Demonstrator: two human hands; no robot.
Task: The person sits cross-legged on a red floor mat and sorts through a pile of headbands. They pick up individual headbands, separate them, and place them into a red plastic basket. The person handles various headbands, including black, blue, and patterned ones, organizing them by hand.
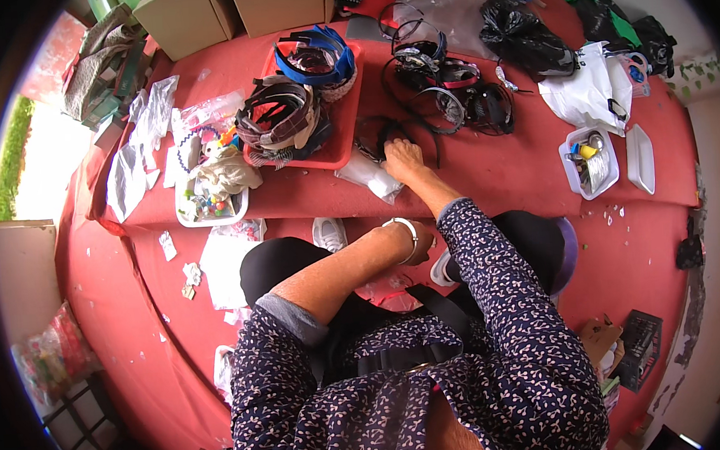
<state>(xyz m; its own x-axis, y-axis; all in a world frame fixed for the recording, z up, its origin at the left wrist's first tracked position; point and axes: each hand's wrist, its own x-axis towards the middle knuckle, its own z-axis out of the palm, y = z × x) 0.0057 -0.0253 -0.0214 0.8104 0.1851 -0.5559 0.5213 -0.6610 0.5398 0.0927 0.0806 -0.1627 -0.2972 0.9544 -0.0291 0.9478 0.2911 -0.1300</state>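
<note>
My right hand (403,159) reaches forward over the red-covered surface, its fingers curled down at a black headband (394,127). Whether they grip it is hidden by the hand itself. A rolled clear plastic bag (371,178) lies just beside that hand. Closer to my body, my left hand (422,244), with a white bangle (407,234) at the wrist, hangs between my knees; its fingers are mostly out of sight. Ahead is a loose pile of headbands (424,60), mostly dark. To its left, a red tray (344,155) holds stacked headbands, including a blue one (319,57).
A white bin (213,220) of small items and cloth stands left of the red tray. At right are a white container (605,188) with small items, a white lid (640,159) and a white plastic bag (583,90). Cardboard boxes (184,22) and a black plastic bag (525,38) lie behind.
</note>
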